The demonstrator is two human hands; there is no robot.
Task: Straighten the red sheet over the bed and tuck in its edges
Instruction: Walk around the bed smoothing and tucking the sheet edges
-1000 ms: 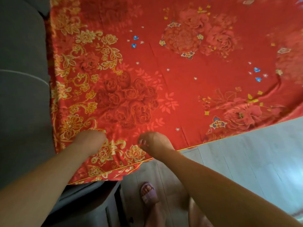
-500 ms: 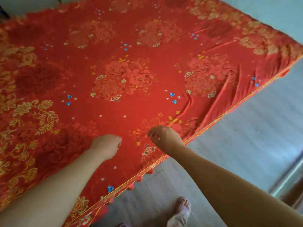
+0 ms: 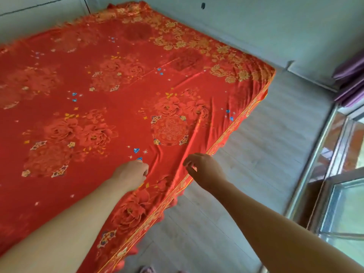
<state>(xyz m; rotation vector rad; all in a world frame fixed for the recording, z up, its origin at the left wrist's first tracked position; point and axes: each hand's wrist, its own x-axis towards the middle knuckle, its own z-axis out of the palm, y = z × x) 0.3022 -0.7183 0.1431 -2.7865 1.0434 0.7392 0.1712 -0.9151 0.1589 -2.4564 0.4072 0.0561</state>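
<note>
The red sheet (image 3: 110, 107), printed with gold and red flowers, covers the whole bed, and its gold-trimmed edge hangs over the near right side. My left hand (image 3: 131, 174) rests on the sheet close to that edge, fingers closed on the fabric. My right hand (image 3: 204, 170) is at the bed's edge, its fingertips pinching the sheet. A raised fold (image 3: 194, 133) runs from between my hands up toward the middle of the bed. Smaller wrinkles fan out near the far right corner (image 3: 262, 75).
Grey plank floor (image 3: 262, 154) runs along the bed's right side. A metal-framed glass door (image 3: 338, 174) stands at the right, with purple curtain fabric (image 3: 350, 79) above it. Pale walls close in the bed's far sides. My slippered foot (image 3: 146, 269) shows at the bottom.
I have moved along the bed's edge toward its far right corner, both hands sliding along the sheet. The view has swung up, so the whole bed and the far corner now show.
</note>
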